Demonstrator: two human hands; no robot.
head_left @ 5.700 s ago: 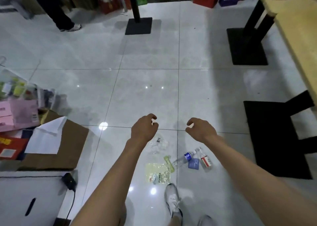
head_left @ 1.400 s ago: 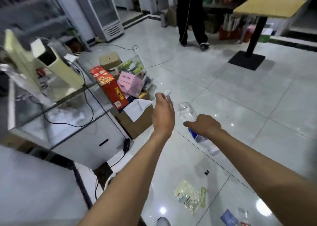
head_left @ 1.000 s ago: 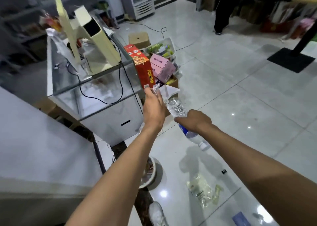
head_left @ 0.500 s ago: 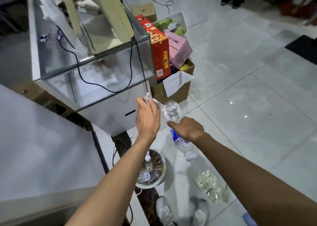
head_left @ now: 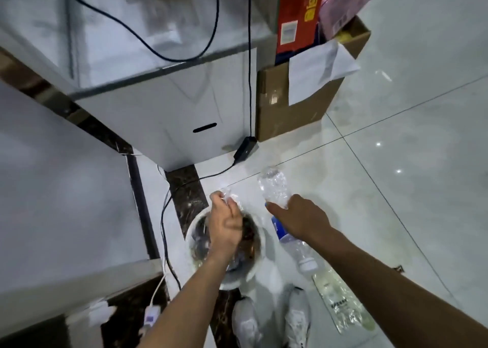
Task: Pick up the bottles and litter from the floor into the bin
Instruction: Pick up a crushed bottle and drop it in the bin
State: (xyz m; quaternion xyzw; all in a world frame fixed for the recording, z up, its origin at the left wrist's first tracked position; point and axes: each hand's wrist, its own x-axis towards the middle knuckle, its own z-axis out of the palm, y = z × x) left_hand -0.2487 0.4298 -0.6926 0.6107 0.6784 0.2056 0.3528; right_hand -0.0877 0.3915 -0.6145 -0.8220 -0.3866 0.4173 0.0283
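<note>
Bin (head_left: 257, 269): round, white-rimmed, on the floor below both hands. Left hand (head_left: 227, 226): directly over the opening, fingers pinching a crumpled clear wrapper (head_left: 232, 197). Right hand (head_left: 303, 219): just right of the rim, fingers wrapped round a clear bottle (head_left: 284, 215), long axis slanting, cap low and nearest. Left hand nearer the drop. Cabinet (head_left: 184, 115) crowds the left; open floor right. Yellowish packet (head_left: 340, 302) not yet collected.

Bottle (head_left: 274, 189): clear crumpled plastic, blue label, cap pointing to 5 o'clock.
Wrapper (head_left: 229, 197): clear scrap above the bin's 12 o'clock rim.
Bin (head_left: 253, 273): round, white, part-filled.
Bag (head_left: 340, 300): yellowish, flat on floor at bin's 4 o'clock.
</note>
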